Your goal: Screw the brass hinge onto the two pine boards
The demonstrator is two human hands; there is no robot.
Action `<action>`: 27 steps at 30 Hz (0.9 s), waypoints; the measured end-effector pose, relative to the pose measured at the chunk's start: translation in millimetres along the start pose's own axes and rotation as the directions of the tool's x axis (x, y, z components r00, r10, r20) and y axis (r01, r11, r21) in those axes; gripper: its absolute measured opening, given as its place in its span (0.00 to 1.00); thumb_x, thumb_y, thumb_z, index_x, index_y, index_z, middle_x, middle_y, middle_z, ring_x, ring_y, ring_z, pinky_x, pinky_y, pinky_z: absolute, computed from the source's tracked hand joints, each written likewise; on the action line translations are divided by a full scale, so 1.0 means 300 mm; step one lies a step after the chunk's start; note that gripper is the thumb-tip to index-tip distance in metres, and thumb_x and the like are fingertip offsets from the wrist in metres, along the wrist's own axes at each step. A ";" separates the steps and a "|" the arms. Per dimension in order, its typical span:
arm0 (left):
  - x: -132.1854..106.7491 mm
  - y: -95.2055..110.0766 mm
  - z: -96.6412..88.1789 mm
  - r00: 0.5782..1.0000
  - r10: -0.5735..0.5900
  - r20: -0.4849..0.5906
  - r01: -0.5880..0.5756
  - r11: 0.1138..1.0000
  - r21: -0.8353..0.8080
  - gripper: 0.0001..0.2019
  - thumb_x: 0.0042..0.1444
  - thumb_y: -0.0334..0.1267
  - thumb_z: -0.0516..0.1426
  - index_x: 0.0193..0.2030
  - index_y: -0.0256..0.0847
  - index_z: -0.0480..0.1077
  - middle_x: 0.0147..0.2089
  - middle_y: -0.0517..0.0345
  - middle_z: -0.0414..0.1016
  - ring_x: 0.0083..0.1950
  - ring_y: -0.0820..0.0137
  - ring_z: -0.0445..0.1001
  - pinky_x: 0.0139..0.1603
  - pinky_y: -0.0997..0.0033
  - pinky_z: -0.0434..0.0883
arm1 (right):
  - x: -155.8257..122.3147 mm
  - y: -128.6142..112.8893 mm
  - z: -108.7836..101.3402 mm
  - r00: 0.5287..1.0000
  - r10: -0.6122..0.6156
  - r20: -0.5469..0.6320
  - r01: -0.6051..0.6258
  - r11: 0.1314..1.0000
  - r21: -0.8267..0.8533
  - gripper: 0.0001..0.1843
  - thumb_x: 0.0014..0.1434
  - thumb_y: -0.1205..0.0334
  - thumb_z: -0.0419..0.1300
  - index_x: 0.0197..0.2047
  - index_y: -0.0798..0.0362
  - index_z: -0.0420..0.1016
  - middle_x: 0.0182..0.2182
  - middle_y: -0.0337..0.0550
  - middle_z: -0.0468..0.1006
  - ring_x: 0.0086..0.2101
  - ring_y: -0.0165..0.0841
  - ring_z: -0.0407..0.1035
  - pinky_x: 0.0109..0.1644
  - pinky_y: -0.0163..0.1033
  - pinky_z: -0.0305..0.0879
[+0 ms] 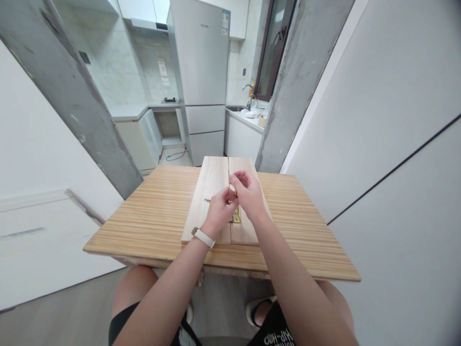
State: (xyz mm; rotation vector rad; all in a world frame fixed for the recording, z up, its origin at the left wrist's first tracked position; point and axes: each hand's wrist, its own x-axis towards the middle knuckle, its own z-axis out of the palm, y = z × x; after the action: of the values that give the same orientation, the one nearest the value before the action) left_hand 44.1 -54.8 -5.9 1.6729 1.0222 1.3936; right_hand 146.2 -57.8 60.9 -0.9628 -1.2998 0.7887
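"Hinge (236,215), brass-coloured: where is it?"

"On two pale wooden boards (214,174), by their seam, partly hidden below the left hand (218,207) and right hand (249,193). The boards lie on the striped worktop (297,223); small screws (207,200) rest beside the left hand."

"How are the hands?"

"Close together, fingers curled toward thumbs; I cannot tell what either pinches."

Near desk (298,221): striped wood grain, smooth, faint sheen | left board (213,175) and right board (248,233): pale wood, matt, smooth | gold-toned plate (237,215): shiny, metal-like | small screws (207,200), left: silvery metal | far refrigerator (201,62): smooth, silvery, metal-like | left pillar (72,89) and right pillar (297,72): rough grey concrete | far-left wall (104,62): glossy, stone-look
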 end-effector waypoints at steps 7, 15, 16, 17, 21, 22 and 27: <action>-0.012 0.038 0.021 0.998 0.022 -0.063 -0.010 0.983 0.184 0.10 0.58 0.26 0.58 0.44 0.37 0.77 0.40 0.51 0.84 0.36 0.67 0.77 0.34 0.74 0.67 | -0.049 -0.031 0.065 0.979 -0.032 -0.201 -0.002 0.986 -0.166 0.18 0.65 0.49 0.60 0.28 0.49 0.63 0.24 0.34 0.65 0.28 0.31 0.61 0.34 0.39 0.59; 0.006 -0.005 -0.018 0.989 -0.003 0.145 0.010 0.999 -0.051 0.07 0.57 0.29 0.60 0.42 0.36 0.76 0.40 0.51 0.82 0.42 0.65 0.79 0.41 0.70 0.73 | 0.059 0.017 0.018 0.980 0.163 0.114 -0.163 0.987 -0.013 0.33 0.62 0.38 0.61 0.16 0.48 0.55 0.13 0.31 0.53 0.18 0.26 0.48 0.23 0.39 0.44; 0.008 -0.005 -0.025 0.984 -0.008 0.175 0.025 0.995 -0.096 0.07 0.59 0.32 0.60 0.43 0.35 0.76 0.42 0.49 0.82 0.44 0.64 0.80 0.44 0.68 0.74 | 0.070 0.016 0.009 0.966 0.175 0.189 -0.180 0.983 0.014 0.34 0.61 0.37 0.62 0.16 0.48 0.55 0.13 0.31 0.53 0.17 0.26 0.47 0.23 0.39 0.43; 0.010 -0.003 -0.030 0.979 -0.008 0.206 0.038 0.989 -0.140 0.08 0.61 0.34 0.60 0.45 0.35 0.77 0.44 0.47 0.82 0.46 0.62 0.80 0.47 0.66 0.75 | 0.081 0.015 0.000 0.947 0.181 0.265 -0.199 0.979 0.043 0.34 0.60 0.37 0.63 0.15 0.48 0.55 0.13 0.31 0.53 0.17 0.25 0.47 0.22 0.38 0.43; 0.011 0.003 -0.031 0.959 0.000 0.284 0.073 0.966 -0.247 0.11 0.64 0.37 0.59 0.48 0.34 0.78 0.49 0.46 0.83 0.53 0.59 0.80 0.57 0.60 0.73 | 0.105 0.007 -0.033 0.856 0.192 0.481 -0.282 0.952 0.121 0.35 0.59 0.37 0.64 0.16 0.48 0.52 0.12 0.29 0.51 0.16 0.24 0.44 0.22 0.38 0.39; 0.010 0.002 -0.027 0.959 -0.006 0.282 0.082 0.962 -0.260 0.11 0.64 0.37 0.59 0.48 0.34 0.78 0.49 0.46 0.83 0.53 0.59 0.80 0.58 0.60 0.73 | 0.106 0.007 -0.038 0.847 0.195 0.495 -0.290 0.949 0.123 0.35 0.59 0.37 0.64 0.16 0.48 0.52 0.12 0.29 0.51 0.16 0.24 0.44 0.21 0.38 0.40; 0.009 -0.024 -0.004 0.985 -0.048 0.166 0.093 0.958 -0.270 0.08 0.60 0.38 0.63 0.43 0.35 0.76 0.46 0.47 0.83 0.49 0.62 0.81 0.53 0.64 0.75 | 0.078 0.014 -0.045 0.911 0.135 0.390 -0.190 0.976 0.106 0.28 0.60 0.38 0.63 0.20 0.50 0.64 0.18 0.35 0.66 0.21 0.27 0.57 0.27 0.37 0.54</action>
State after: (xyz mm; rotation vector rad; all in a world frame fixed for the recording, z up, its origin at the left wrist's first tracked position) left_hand 42.3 -49.2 -10.9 1.4976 0.7515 1.2706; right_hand 162.7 -36.8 66.7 -0.8351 -1.4827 1.2297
